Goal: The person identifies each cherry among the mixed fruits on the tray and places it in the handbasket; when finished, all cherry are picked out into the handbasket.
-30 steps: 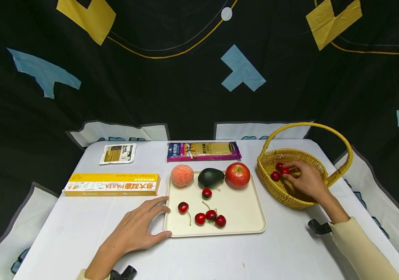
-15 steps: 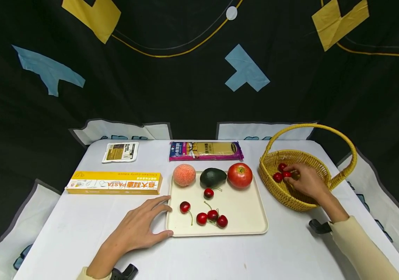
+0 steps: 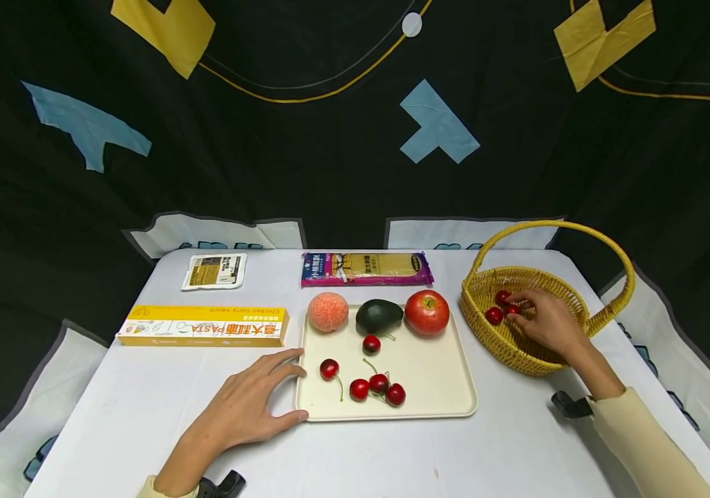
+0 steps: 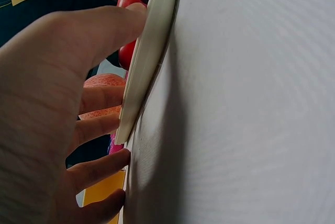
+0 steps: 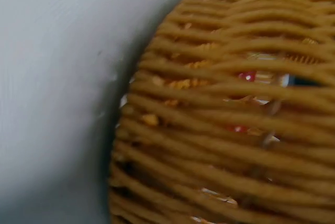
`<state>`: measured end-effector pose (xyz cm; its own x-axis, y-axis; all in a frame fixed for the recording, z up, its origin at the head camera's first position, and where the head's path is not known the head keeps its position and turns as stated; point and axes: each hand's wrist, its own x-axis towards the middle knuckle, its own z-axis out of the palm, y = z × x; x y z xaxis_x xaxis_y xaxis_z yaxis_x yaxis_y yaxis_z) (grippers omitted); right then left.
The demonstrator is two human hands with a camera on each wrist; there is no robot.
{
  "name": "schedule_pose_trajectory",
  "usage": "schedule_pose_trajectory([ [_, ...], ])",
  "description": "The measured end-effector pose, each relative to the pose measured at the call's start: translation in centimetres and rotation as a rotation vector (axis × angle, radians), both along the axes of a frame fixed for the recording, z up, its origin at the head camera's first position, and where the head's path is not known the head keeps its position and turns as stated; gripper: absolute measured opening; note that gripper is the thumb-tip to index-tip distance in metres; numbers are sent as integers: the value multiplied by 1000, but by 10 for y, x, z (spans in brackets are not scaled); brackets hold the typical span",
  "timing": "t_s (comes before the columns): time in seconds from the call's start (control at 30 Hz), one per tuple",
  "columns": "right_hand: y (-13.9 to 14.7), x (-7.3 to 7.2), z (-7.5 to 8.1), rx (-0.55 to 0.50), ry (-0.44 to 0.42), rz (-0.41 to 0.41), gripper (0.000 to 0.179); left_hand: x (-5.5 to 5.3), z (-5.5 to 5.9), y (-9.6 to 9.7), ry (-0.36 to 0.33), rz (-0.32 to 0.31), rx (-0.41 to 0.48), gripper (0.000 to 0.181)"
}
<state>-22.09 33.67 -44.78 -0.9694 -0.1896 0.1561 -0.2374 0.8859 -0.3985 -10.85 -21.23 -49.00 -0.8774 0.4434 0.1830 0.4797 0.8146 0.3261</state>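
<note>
My right hand [image 3: 547, 321] reaches down into a yellow wicker basket [image 3: 498, 349], thumb and fingertips pinching a red cherry [image 3: 512, 310]. Two more cherries lie beside it in the basket, one [image 3: 494, 315] nearer and one [image 3: 502, 297] farther back. In the right wrist view the woven wall [image 5: 225, 130] hides this hand. My left hand [image 3: 245, 401] lies at the left side of a cream tray [image 3: 435, 387], fingers spread and relaxed, with the thumb and some fingertips touching its rim [image 4: 149, 41]. On the tray are several cherries with stems, one of them a lone cherry [image 3: 329, 369] on the left.
A pinkish round fruit [image 3: 328, 312], an avocado [image 3: 379, 317] and a red apple [image 3: 426, 312] sit along the tray's far edge. Behind lies a pasta packet [image 3: 367, 268]. A yellow pasta box [image 3: 205, 326] and a white sachet [image 3: 214, 270] are at left. The basket handle [image 3: 625, 277] arches high.
The head view has shifted slightly, so everything appears a little farther right. The right hand keeps its pinch with a small shift of the cherry; the left hand stays at the tray.
</note>
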Motion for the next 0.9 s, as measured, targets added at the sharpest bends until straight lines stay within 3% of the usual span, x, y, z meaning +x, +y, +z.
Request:
schedule_pose_trajectory([
  [0.37,-33,17,14,-62,198,74,33,0,-1,-1,24,-8,0,54],
  [0.57,-55,26,13,-106,272,156,28,-1,0,-1,27,-11,4,53],
  [0.7,-69,33,10,-133,288,202,27,-1,0,0,20,-10,7,52],
  [0.9,-91,45,5,-160,246,237,30,-2,0,0,29,-17,7,52],
])
